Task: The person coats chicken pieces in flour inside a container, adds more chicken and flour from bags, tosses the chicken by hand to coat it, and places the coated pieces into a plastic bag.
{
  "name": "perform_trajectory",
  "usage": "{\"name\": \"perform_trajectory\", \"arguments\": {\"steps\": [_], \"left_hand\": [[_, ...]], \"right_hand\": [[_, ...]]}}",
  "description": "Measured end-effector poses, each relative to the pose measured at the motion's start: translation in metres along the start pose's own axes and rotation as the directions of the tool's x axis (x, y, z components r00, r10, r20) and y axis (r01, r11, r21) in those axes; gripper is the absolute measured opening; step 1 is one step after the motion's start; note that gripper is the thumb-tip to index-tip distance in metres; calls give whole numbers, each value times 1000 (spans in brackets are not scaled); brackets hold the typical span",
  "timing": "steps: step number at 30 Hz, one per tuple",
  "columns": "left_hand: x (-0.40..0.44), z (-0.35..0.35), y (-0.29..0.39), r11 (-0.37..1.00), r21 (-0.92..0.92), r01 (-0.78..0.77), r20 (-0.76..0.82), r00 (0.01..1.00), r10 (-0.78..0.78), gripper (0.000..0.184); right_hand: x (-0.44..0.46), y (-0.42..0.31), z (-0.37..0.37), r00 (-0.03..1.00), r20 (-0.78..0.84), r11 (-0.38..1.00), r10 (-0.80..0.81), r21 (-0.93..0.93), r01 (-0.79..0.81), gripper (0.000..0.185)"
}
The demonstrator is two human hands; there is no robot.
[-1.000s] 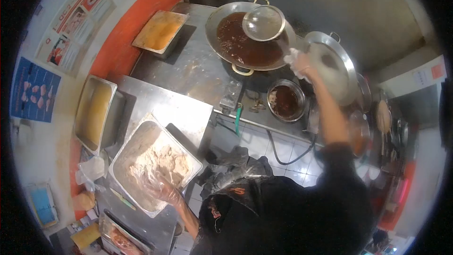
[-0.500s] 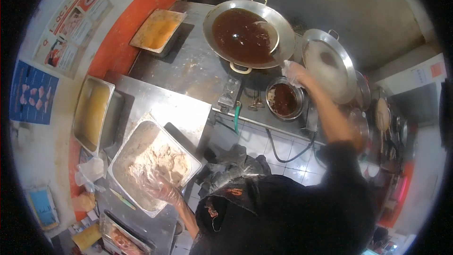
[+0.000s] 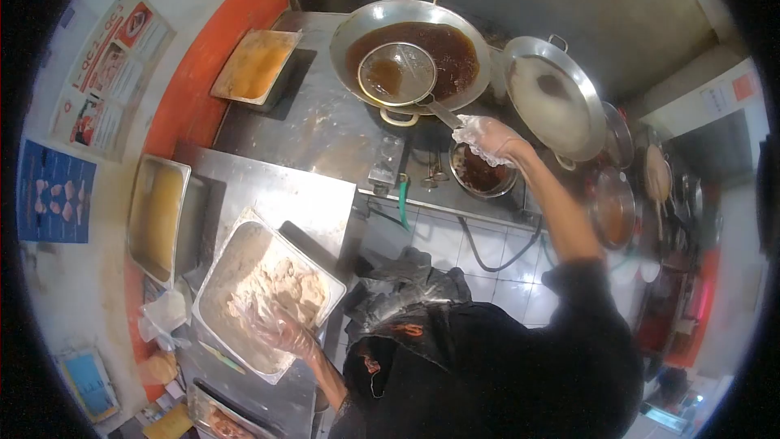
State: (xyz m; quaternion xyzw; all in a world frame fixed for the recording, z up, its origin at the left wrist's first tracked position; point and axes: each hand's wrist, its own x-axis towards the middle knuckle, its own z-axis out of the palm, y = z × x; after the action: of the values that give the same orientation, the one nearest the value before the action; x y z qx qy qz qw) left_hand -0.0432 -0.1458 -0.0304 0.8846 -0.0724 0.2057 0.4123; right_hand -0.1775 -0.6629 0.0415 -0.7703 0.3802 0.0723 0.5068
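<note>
My right hand point(image 3: 487, 140), in a clear plastic glove, is closed round the handle of a round mesh strainer point(image 3: 398, 73). The strainer's bowl is above the near-left part of a wide metal wok point(image 3: 479, 53) of dark brown oil. Under that hand sits a smaller pot point(image 3: 508, 185) with dark contents. On the left, my gloved left hand point(image 3: 284, 333) rests with fingers spread at the near edge of floured pieces point(image 3: 284, 280), inside a metal tray point(image 3: 205, 309) of flour. Some of its fingertips are hard to make out against the flour.
A second wok point(image 3: 589, 81) with pale, foamy contents stands right of the first. Deep pans point(image 3: 191, 219) of yellowish liquid and orange liquid point(image 3: 268, 61) line the left wall. A tray of raw meat point(image 3: 223, 423) lies at lower left. A green hose point(image 3: 403, 203) hangs off the stove edge.
My right hand has swung the strainer left and raised it out of the oil, toward the wok's near side. My left hand stays in the flour tray. The view has shifted slightly.
</note>
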Motion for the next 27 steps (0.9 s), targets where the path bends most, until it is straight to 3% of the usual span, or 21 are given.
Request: {"name": "perform_trajectory", "arguments": {"steps": [3,6,8,10,11,13,15,16,19,21,25,27], "left_hand": [[1,-2,8,996,-15,87,22,996,-87,46],[-8,0,-24,984,104,143,-3,990,-143,47],[-5,-1,-18,990,22,136,-3,991,-136,46],[-2,-2,-7,990,-55,132,-12,991,-133,45],[-2,-2,0,987,-91,130,-22,991,-133,45],[0,-2,16,956,-239,171,-21,983,-181,45],[1,0,28,856,-452,251,20,962,-271,46],[0,0,25,861,-445,245,22,965,-263,47],[0,-1,19,913,-358,196,11,978,-206,49],[3,-3,24,973,-200,117,-13,992,-122,48],[-1,1,9,932,-307,195,16,980,-200,47],[-2,1,5,934,-329,140,4,989,-147,47]], "right_hand": [[-4,-1,-5,993,75,989,96,107,-104,49],[-35,-29,-16,989,84,973,119,190,-133,56],[-3,12,-25,994,-103,995,-32,87,41,60],[11,24,-45,959,-253,992,-123,-48,115,60],[5,6,-54,939,-315,987,-138,-119,106,60],[-4,-33,-66,918,-394,971,46,-199,-134,44],[28,-4,-89,859,-493,830,-137,-530,-172,32],[46,16,-102,824,-514,715,-239,-667,-208,28],[81,58,-119,802,-473,561,-364,-799,-216,25],[88,71,-117,906,-398,707,-147,-682,-185,19],[53,42,-96,986,-101,901,134,-402,-163,14],[26,16,-74,997,-77,920,20,-390,-49,12]]}}
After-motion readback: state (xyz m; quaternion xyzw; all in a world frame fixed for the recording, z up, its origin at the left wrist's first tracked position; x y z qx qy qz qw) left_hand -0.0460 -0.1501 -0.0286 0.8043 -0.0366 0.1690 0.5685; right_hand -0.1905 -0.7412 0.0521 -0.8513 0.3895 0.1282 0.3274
